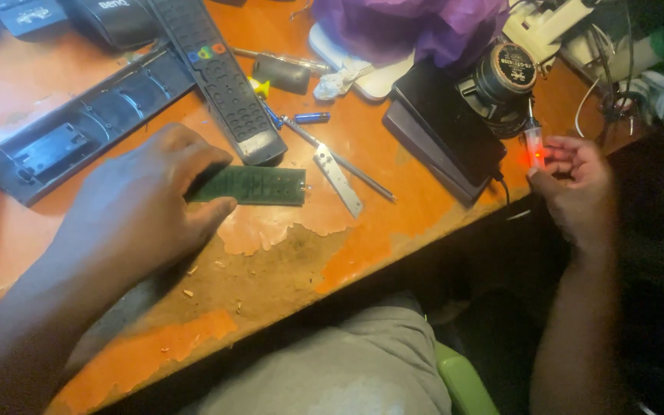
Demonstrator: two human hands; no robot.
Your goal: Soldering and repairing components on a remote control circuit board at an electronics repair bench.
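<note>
The right side of the view sinks into shadow, so the tangle of cables (616, 100) there and the lower edge of the worktop (286, 269) are hard to make out; the black device at top left (113, 19) is cut off by the frame, and purple cloth (416, 27) hides whatever lies beneath it. The left hand (144, 207) rests palm down on the worktop, its fingers (209, 211) closed narrowly on the near end of a green circuit board (259, 185), covering that end. The board is a long, flat rectangle, dark green with rows of small pads, lying flat near the middle of the worktop just below the grey remote control (220, 77). The right hand (574, 184), beyond the worktop's right edge, pinches a small clear tester (535, 150) between its fingers (559, 146); a red-orange glow shows at its tip, though its exact form is blurred. Beside it sits a round black component (505, 77) on a black box (443, 127). An empty black remote shell (78, 127) lies at left, a metal blade (338, 178) and a thin rod (347, 165) lie right of the board, with a small blue cylinder (311, 117) above them. The orange paint of the worktop is chipped, baring rough brown wood
</note>
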